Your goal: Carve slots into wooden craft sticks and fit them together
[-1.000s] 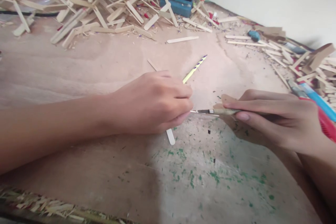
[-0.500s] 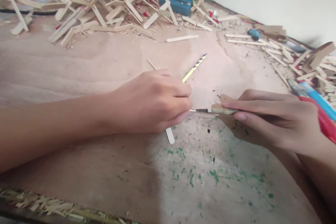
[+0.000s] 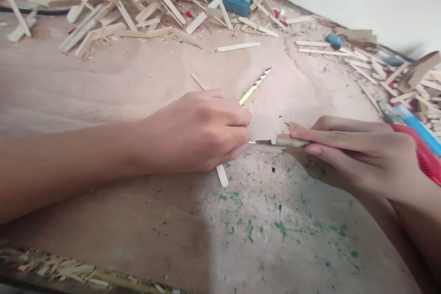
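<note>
My left hand [image 3: 210,133] is closed, palm down, over a pale wooden craft stick [image 3: 222,176], whose rounded end sticks out below the palm. A thin stick end [image 3: 199,81] shows above the knuckles; whether it is the same stick is hidden. A yellow pencil with dark spots [image 3: 255,85] points away from the fingers to the upper right. Between thumb and fingers, my right hand [image 3: 358,151] grips a slim craft knife [image 3: 289,143]. Its blade points left and its tip meets my left fingertips, which hide the contact.
A heap of craft sticks [image 3: 138,4] lies along the back, beside a black object on a blue base [image 3: 230,0]. More loose sticks [image 3: 375,71] and a red and blue tool [image 3: 418,131] lie right. Green flecks mark the wooden tabletop [image 3: 275,248].
The view has shifted very slightly, so the scene sits a little higher. Both hands and the craft knife keep nearly the same places.
</note>
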Motion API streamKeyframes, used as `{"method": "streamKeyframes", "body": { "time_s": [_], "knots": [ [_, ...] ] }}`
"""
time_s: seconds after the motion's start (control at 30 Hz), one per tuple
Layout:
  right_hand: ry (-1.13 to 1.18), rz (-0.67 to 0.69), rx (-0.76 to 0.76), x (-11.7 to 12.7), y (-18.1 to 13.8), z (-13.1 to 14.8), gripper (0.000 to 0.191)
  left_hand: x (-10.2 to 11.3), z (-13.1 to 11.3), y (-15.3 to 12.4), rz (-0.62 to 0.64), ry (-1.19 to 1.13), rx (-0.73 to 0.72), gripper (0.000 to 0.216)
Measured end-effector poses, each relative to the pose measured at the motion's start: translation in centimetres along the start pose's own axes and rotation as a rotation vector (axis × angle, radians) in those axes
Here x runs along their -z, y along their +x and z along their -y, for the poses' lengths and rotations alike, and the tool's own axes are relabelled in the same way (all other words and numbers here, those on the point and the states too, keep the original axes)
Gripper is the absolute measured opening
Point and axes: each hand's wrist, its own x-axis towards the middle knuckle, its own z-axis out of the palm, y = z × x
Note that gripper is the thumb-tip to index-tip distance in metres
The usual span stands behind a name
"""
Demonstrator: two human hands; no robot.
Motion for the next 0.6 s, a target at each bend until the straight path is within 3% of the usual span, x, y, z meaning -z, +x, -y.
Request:
{"method": "streamKeyframes", "body": {
  "time_s": [0.4,0.6],
  "knots": [
    [-0.077,0.007,0.038,-0.04,0.11,0.04,0.049,0.03,0.08,0.06,-0.017,-0.009,-0.016,0.038],
    [-0.086,0.02,0.08,-0.4,0.2,0.09,0.053,-0.04,0.08,0.06,-0.018,-0.006,-0.025,0.039]
  ]
}}
